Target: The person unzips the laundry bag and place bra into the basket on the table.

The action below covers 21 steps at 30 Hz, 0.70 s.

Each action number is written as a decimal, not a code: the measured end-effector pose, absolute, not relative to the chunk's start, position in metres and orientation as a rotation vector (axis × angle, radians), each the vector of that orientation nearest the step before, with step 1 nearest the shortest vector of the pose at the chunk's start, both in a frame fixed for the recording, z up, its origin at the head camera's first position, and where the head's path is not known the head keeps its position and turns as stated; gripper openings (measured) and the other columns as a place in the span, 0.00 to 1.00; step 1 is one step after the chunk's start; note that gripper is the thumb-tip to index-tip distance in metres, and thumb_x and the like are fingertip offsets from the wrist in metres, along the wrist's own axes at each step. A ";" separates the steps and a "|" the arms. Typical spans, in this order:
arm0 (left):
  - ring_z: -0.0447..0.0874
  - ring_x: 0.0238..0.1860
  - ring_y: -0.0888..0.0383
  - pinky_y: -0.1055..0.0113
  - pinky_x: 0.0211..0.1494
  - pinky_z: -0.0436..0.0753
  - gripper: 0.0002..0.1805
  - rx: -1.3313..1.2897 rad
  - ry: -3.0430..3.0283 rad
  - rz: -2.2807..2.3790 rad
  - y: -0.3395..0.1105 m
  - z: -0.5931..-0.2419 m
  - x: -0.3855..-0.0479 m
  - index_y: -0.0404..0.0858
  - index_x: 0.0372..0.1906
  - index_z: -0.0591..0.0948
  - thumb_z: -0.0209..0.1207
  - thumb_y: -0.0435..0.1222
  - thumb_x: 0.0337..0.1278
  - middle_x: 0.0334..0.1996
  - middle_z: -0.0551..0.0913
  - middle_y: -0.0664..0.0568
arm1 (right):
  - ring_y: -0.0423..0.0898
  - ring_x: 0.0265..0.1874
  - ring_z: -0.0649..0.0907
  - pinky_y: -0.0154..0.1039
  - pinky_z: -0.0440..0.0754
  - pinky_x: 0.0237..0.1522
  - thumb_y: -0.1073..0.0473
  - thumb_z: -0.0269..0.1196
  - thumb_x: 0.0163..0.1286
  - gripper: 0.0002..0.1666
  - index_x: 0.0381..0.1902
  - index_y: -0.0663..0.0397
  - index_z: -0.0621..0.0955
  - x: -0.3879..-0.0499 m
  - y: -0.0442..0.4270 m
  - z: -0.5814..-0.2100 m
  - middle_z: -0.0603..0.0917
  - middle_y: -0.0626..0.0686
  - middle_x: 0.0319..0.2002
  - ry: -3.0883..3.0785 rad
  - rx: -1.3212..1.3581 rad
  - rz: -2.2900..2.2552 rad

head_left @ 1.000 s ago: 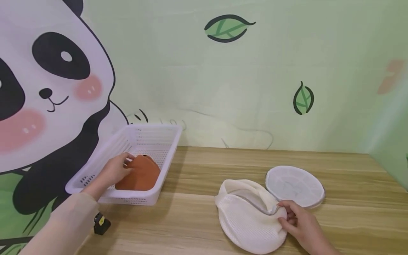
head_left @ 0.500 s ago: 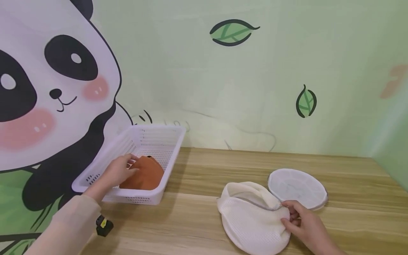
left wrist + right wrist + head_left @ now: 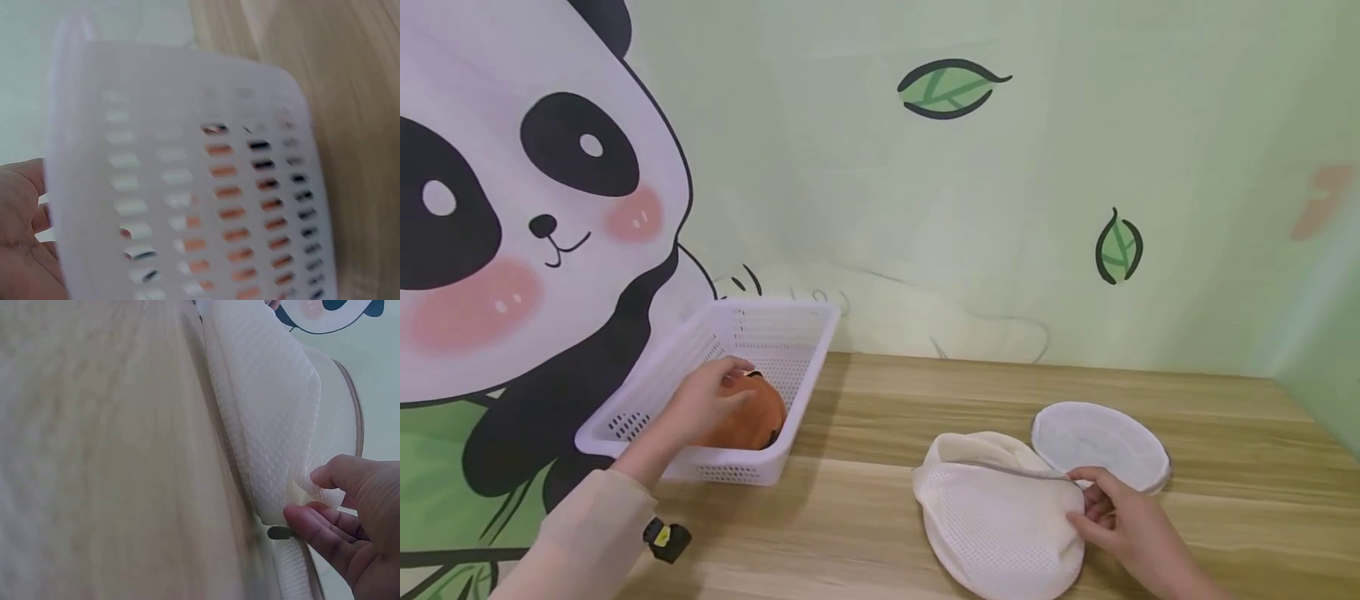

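Note:
In the head view my left hand [image 3: 703, 404] reaches into a white plastic basket [image 3: 808, 358] and pinches an orange-brown fabric piece [image 3: 756, 417] with dark edging. Orange and black show through the slots of the basket wall [image 3: 81, 187] in the left wrist view; that wall hides most of my left fingers. With thumb and fingertips my right hand [image 3: 1123, 517] holds the edge of a round white mesh laundry bag [image 3: 1000, 525]. Its upper flap stands partly raised. Beside those fingers, in the right wrist view, a small zip pull [image 3: 279, 532] hangs at the bag's edge [image 3: 269, 437].
A second flat, round white mesh piece [image 3: 1101, 442] lies on the wooden table [image 3: 865, 525], behind the bag. The basket stands at the left, near the wall [image 3: 925, 208], which carries a printed panda and leaves. A small black device [image 3: 668, 540] sits beside the left sleeve.
The orange-brown piece has turned and bunched under my left hand, so its dark edging shows more. My right hand keeps its hold, and the bag's opening looks narrower. The view has shifted slightly.

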<state>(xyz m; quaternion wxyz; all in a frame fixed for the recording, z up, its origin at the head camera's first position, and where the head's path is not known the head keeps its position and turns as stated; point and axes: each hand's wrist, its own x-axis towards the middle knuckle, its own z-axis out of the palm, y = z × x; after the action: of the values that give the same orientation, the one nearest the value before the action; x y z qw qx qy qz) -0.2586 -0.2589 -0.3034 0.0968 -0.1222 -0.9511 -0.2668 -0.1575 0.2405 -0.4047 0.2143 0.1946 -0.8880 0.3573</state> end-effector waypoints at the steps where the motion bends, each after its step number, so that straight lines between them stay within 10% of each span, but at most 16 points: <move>1: 0.76 0.52 0.38 0.44 0.56 0.77 0.21 -0.381 -2.798 -0.788 -0.256 -0.302 -0.258 0.29 0.57 0.74 0.60 0.32 0.60 0.51 0.78 0.33 | 0.25 0.24 0.72 0.27 0.77 0.23 0.70 0.71 0.51 0.23 0.46 0.58 0.78 -0.158 0.241 -0.404 0.75 0.38 0.26 -2.470 0.540 0.977; 14: 0.76 0.54 0.39 0.46 0.56 0.78 0.26 -0.541 -2.613 -0.886 -0.210 -0.286 -0.242 0.28 0.60 0.72 0.62 0.34 0.58 0.54 0.77 0.33 | 0.25 0.27 0.74 0.29 0.79 0.27 0.56 0.72 0.55 0.28 0.52 0.56 0.77 -0.156 0.250 -0.379 0.78 0.42 0.30 -2.554 0.449 0.774; 21: 0.68 0.65 0.38 0.43 0.66 0.71 0.33 -0.618 -2.596 -0.895 -0.178 -0.279 -0.234 0.32 0.67 0.66 0.63 0.37 0.58 0.65 0.69 0.35 | 0.41 0.43 0.78 0.30 0.76 0.41 0.52 0.71 0.56 0.30 0.56 0.52 0.76 -0.160 0.257 -0.371 0.81 0.50 0.46 -2.496 0.500 0.632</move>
<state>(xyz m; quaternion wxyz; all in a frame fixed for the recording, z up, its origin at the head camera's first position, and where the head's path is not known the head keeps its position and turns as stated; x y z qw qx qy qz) -0.2335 -0.1783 -0.2795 0.1629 -0.2167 -0.9099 -0.3139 -0.1602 0.2572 -0.3713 0.2562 0.1842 -0.9199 0.2330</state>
